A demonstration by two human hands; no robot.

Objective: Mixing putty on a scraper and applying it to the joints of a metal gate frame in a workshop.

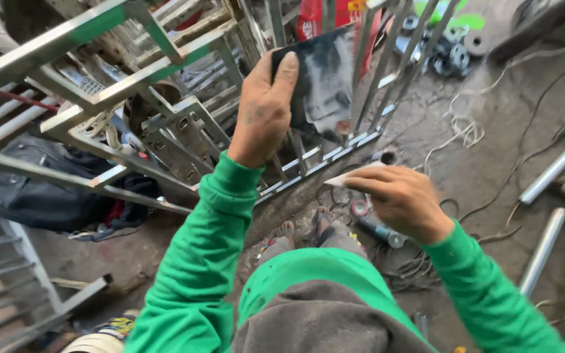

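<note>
At the far left, a dark backpack is seen lying on the floor, under a large frame of welded metal bars that leans across the view. Further right, the left hand is raised in front of this frame; it is closed on a dark handheld welding shield, with the thumb pressed on the upper edge of the plate, so the shield is held upright just before the vertical bars. Lower and to the right, the right hand is curled loosely around a thin pale stick, pinched between the fingers and pointing left. An angle grinder lies on the floor below this hand. At the right edge, several round steel pipes are laid on the floor.
</note>
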